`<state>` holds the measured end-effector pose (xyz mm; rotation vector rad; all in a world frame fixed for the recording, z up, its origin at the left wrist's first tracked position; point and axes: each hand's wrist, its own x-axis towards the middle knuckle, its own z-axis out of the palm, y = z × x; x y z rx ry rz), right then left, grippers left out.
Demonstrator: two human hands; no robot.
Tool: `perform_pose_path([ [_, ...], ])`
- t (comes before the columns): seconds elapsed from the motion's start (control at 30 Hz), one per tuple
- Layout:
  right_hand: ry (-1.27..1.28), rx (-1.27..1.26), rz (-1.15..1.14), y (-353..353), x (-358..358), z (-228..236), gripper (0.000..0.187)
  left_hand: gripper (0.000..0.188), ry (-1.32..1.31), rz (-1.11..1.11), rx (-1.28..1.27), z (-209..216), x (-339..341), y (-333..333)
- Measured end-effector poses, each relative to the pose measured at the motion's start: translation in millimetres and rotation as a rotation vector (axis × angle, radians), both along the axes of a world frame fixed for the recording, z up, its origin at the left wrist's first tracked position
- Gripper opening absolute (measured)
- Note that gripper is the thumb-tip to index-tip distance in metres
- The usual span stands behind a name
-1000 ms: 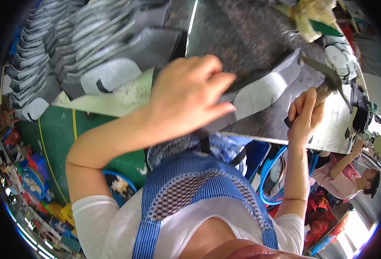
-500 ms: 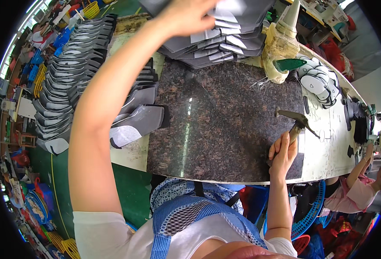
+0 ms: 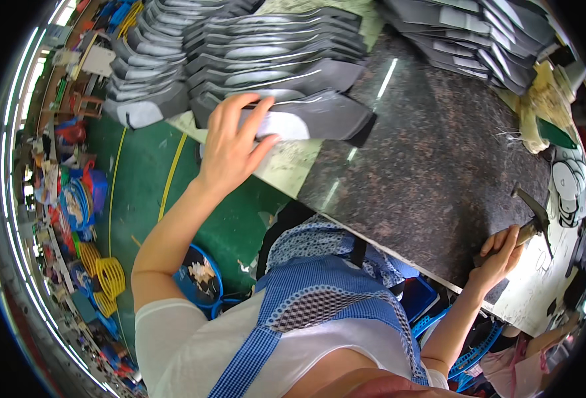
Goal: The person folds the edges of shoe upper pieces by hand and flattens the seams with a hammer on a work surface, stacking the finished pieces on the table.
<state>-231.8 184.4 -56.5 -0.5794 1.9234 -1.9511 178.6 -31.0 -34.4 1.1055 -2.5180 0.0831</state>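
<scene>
Right hand (image 3: 502,255) is gripping a hammer (image 3: 526,233); left hand (image 3: 233,142) is covering part of a grey panel (image 3: 336,116).
At lower right, right fingers are wrapping the handle over the table (image 3: 425,152). Left of upper centre, left fingers are spreading half apart; whether they are pinching is unclear. The step is apparently placing or lifting this panel, calling next for clean release or firmer hold. Beyond, similar panels (image 3: 293,52) are overlapping.

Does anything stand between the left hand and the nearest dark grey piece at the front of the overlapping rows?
Nothing visible does. The left hand is right at the white-patched end of that dark grey piece; whether it touches is unclear. The hammer, in the right hand, is well clear.
</scene>
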Motion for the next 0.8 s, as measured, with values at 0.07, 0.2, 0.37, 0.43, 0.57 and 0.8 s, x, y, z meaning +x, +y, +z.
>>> perform_pose_path([
  [0.07,-0.021,0.019,-0.021,-3,4,0,0.019,0.046,0.073,0.0,0.017,7,-8,-2],
  [0.2,0.032,0.005,0.015,1,7,-4,0.019,0.031,0.028,-0.043,0.338,30,-2,0],
  [0.37,0.088,0.052,0.032,3,9,-1,0.02,0.035,-0.193,-0.295,0.569,52,25,14],
  [0.43,0.104,0.065,0.036,1,10,0,0.019,0.034,-0.287,-0.355,0.632,58,28,25],
  [0.57,0.144,0.049,0.156,-3,23,-1,0.015,0.025,-0.27,-0.441,0.539,59,27,34],
  [0.8,0.026,0.201,0.984,-71,113,47,0.016,0.028,-0.421,-0.455,0.463,46,19,44],
])
